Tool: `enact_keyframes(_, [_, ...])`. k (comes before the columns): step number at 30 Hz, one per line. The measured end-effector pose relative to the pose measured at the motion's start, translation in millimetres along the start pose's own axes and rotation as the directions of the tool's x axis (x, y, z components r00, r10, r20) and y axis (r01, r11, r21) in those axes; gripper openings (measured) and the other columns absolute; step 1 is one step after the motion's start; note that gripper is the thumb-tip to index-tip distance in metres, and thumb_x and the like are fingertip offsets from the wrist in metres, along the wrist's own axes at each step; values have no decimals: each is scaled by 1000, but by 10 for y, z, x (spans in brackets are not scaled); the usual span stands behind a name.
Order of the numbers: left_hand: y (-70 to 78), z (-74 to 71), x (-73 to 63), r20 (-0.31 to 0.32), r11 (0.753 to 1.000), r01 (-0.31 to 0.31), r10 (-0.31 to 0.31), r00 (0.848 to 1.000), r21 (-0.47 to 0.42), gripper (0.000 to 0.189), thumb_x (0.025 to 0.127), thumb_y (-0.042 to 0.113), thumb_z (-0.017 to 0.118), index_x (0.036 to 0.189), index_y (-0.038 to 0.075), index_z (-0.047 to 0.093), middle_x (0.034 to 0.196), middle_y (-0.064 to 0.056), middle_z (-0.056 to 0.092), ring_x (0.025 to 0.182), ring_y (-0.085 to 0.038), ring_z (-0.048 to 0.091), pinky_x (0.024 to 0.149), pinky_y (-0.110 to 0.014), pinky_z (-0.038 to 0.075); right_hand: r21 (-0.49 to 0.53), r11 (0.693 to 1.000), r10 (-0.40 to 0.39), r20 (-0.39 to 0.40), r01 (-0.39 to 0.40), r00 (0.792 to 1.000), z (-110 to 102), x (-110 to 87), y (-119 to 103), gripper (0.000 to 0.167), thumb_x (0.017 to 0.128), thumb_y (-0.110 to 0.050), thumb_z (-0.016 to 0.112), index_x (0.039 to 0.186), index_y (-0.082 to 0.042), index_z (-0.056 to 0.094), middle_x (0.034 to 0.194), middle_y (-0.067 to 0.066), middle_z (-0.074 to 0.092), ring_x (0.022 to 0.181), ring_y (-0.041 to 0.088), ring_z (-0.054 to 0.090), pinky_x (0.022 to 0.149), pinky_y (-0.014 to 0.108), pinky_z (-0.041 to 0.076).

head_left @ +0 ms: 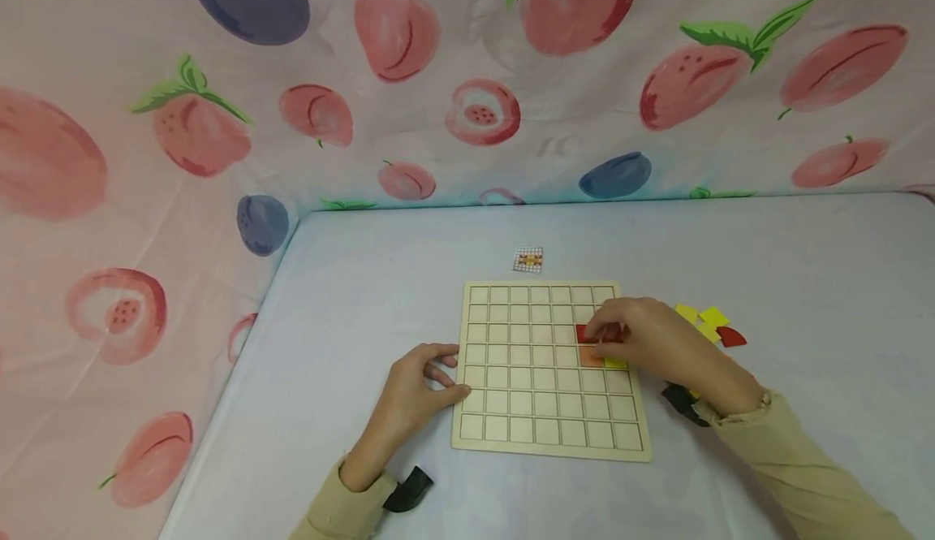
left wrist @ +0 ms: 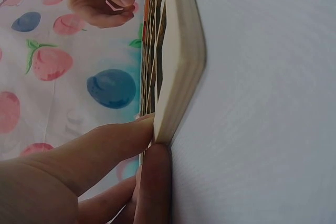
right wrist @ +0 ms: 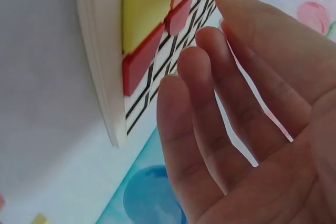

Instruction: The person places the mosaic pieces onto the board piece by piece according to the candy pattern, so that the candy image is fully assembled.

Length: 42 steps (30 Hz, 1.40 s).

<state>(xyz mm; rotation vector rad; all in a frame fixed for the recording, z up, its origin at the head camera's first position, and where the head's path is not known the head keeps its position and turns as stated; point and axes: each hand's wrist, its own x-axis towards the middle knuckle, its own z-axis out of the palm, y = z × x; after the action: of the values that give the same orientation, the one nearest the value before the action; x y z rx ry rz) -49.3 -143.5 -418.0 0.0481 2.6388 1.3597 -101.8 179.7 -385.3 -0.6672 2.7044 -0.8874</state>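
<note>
A pale wooden grid board (head_left: 511,402) lies on the table. My left hand (head_left: 420,390) holds its left edge; in the left wrist view, the thumb (left wrist: 105,148) is on the board's upper side and a finger (left wrist: 156,177) is against the edge. Above the right part of the board hovers my right hand (head_left: 650,337), fingers loosely bent, with nothing seen between them. Near its fingertips, a red tile (head_left: 583,334), an orange tile (head_left: 590,356) and a yellow tile (head_left: 616,364) sit in grid squares. Another red tile (right wrist: 140,65) shows in the right wrist view.
Right of the board lie several loose pieces, among them a yellow square (head_left: 713,317) and a red curved-edged piece (head_left: 731,336); the right forearm partly covers this area. A small printed pattern card (head_left: 529,260) lies beyond the board. Fruit-print cloth (head_left: 467,77) stands behind the table.
</note>
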Motion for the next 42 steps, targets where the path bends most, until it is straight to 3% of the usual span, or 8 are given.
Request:
enact_keyframes(10, [-15, -3, -6, 2, 1000, -18, 18, 1000, 4, 52, 74, 4, 84, 123, 3, 66, 103, -4, 66, 78, -10, 65, 70, -24, 48, -48, 999, -15, -51, 12, 999, -140, -100, 116, 16, 80, -12, 83, 93, -19, 74, 87, -11, 66, 80, 9, 58, 71, 28, 50])
enact_keyframes(16, [-24, -8, -14, 8, 1000, -5, 5, 1000, 18, 52, 75, 5, 85, 123, 4, 65, 103, -3, 66, 79, -10, 64, 71, -24, 49, -52, 997, 59, -52, -61, 997, -221, -173, 203, 19, 81, -18, 82, 99, -16, 74, 91, -7, 66, 84, 12, 57, 73, 28, 52])
enact_keyframes(26, [-39, -2, 9, 12, 1000, -8, 7, 1000, 16, 53, 75, 7, 85, 124, 6, 65, 104, -2, 66, 79, -9, 64, 72, -25, 48, -98, 991, 85, -87, -93, 993, -303, -275, 381, 24, 81, -18, 83, 102, -11, 74, 94, -3, 67, 86, 15, 59, 73, 30, 53])
enact_keyframes(36, [-50, 0, 5, 12, 1000, -16, 16, 1000, 8, 53, 75, 7, 85, 124, 5, 65, 104, -3, 66, 78, -10, 63, 71, -25, 48, -114, 982, 138, -87, -148, 987, -337, -321, 531, 28, 80, -15, 83, 104, -5, 73, 97, 6, 68, 86, 23, 62, 77, 45, 56])
enact_keyframes(42, [-52, 6, 2, 8, 1000, -16, 16, 1000, -10, 52, 75, 5, 85, 123, 4, 65, 104, -4, 66, 79, -11, 63, 69, -24, 47, -106, 978, 172, -96, -182, 980, -352, -346, 595, 28, 80, -14, 82, 105, -4, 72, 101, 9, 67, 89, 25, 61, 80, 47, 55])
